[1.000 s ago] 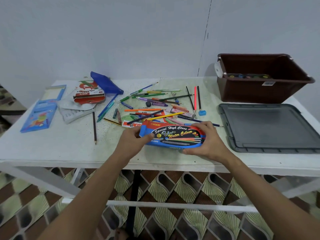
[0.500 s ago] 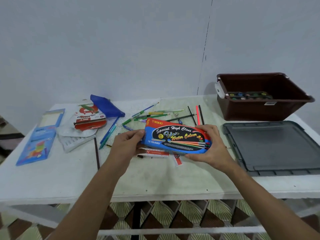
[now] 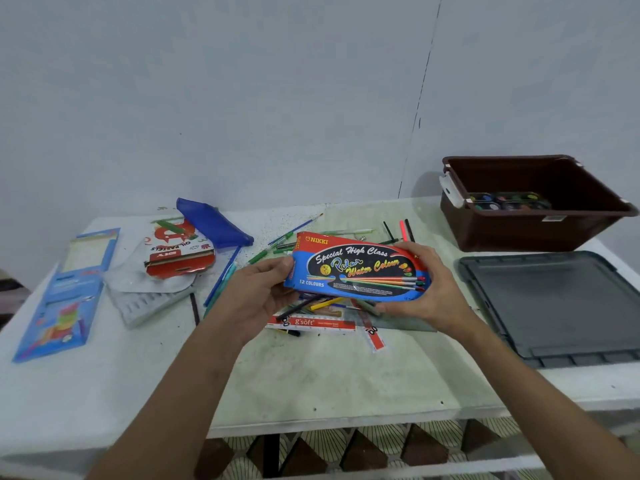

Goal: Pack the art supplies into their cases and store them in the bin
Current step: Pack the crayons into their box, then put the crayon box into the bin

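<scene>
A red and blue water colour pen case (image 3: pixel 356 268) is held flat above the table, front side up. My left hand (image 3: pixel 258 292) grips its left end and my right hand (image 3: pixel 429 289) grips its right end. Under and behind the case lie several loose pens and pencils (image 3: pixel 318 304) and a ruler (image 3: pixel 311 323). The brown bin (image 3: pixel 533 230) stands at the back right, with a paint palette (image 3: pixel 505 200) inside it.
The bin's grey lid (image 3: pixel 554 306) lies flat at the right. At the left are a blue zip pouch (image 3: pixel 211 225), a red oil pastels box (image 3: pixel 176 252), a white tray (image 3: pixel 149 303) and a blue box (image 3: pixel 65 299). A wall stands behind the table.
Both hands have lifted the case off the table and raised it toward me. The view has tilted up, showing more of the wall and the bin.
</scene>
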